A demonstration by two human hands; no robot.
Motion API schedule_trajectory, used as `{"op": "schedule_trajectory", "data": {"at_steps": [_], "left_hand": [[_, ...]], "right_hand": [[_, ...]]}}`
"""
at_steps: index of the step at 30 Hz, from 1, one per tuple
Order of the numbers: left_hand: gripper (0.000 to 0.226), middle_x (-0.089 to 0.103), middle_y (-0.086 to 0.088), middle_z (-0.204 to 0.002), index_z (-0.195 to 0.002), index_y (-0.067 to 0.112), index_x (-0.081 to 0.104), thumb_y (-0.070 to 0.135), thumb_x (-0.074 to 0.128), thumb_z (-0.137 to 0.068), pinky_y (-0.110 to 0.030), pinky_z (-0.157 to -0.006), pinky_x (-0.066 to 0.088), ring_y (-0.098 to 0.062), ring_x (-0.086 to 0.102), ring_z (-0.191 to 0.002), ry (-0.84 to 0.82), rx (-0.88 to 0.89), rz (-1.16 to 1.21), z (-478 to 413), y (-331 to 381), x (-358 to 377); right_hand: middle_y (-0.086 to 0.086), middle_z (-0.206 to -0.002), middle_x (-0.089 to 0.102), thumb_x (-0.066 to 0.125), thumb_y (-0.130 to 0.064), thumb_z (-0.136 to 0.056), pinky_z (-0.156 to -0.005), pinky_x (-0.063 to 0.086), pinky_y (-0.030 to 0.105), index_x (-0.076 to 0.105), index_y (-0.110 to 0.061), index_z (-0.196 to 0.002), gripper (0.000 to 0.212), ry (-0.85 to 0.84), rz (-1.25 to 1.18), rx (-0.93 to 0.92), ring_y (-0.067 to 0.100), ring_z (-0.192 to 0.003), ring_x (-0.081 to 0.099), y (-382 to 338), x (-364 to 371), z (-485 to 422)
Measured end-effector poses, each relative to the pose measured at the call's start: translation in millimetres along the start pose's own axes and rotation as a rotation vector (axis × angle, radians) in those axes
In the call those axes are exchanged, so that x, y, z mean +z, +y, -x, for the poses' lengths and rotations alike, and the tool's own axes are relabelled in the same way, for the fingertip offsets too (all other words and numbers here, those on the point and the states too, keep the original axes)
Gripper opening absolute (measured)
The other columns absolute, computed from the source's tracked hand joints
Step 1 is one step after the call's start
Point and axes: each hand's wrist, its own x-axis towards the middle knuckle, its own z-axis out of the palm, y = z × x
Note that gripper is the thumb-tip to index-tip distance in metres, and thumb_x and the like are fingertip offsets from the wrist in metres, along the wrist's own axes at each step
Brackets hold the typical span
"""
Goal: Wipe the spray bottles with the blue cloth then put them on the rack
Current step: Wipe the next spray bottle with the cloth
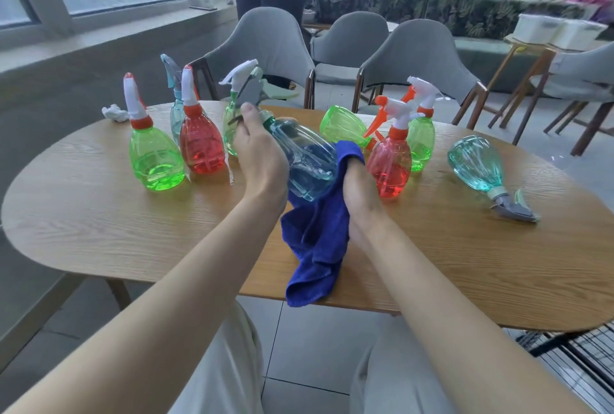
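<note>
Blue-tinted and clear, the blue bottle (307, 161) sits tilted at frame centre, above the table (99, 214). The left hand (260, 154) grips its neck, thumb up by the grey trigger. The right hand (360, 194) grips the cloth (315, 234) and presses it to the bottle's lower right side; the cloth hangs past the table's near edge. A green bottle (154, 154) stands at left, a red bottle (388, 164) just right of the right hand, and a teal bottle (475, 164) lies at right. A wire rack (584, 357) shows at lower right.
</note>
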Motion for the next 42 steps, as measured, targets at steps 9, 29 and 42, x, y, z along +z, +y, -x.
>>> {"op": "schedule_trajectory", "data": {"at_steps": [9, 29, 42], "left_hand": [[0.031, 0.063, 0.020, -0.099, -0.106, 0.031, 0.060, 0.042, 0.034, -0.116, -0.014, -0.081, 0.044, 0.011, 0.059, -0.087, 0.003, 0.076, -0.104, -2.7, 1.9, 3.3], [0.030, 0.069, 0.016, -0.130, -0.132, 0.025, 0.057, 0.040, 0.037, -0.116, -0.003, -0.096, 0.041, 0.016, 0.059, -0.117, -0.463, 0.251, -0.357, -0.2, -11.0, -16.5], [0.029, 0.075, 0.009, -0.111, -0.122, 0.023, 0.071, 0.037, 0.051, -0.107, -0.041, -0.106, 0.052, -0.012, 0.069, -0.112, -0.681, 0.136, -0.388, 0.9, -16.1, -24.4]], "right_hand": [[-0.011, -0.118, 0.071, 0.048, -0.033, -0.110, -0.085, 0.053, 0.019, 0.068, -0.031, -0.121, 0.023, 0.017, 0.329, -0.370, -0.001, -0.101, 0.067, 0.7, 5.5, 13.8], [0.003, -0.097, 0.070, 0.050, -0.010, -0.103, -0.079, 0.052, 0.033, 0.067, -0.024, -0.115, 0.025, -0.023, 0.474, -0.347, 0.015, -0.081, 0.063, -21.9, 10.1, 7.1], [-0.002, -0.102, 0.068, 0.048, 0.004, -0.091, -0.082, 0.051, 0.024, 0.060, -0.019, -0.114, 0.034, -0.054, 0.703, -0.398, 0.006, -0.093, 0.065, 5.1, 16.4, -17.3]]}}
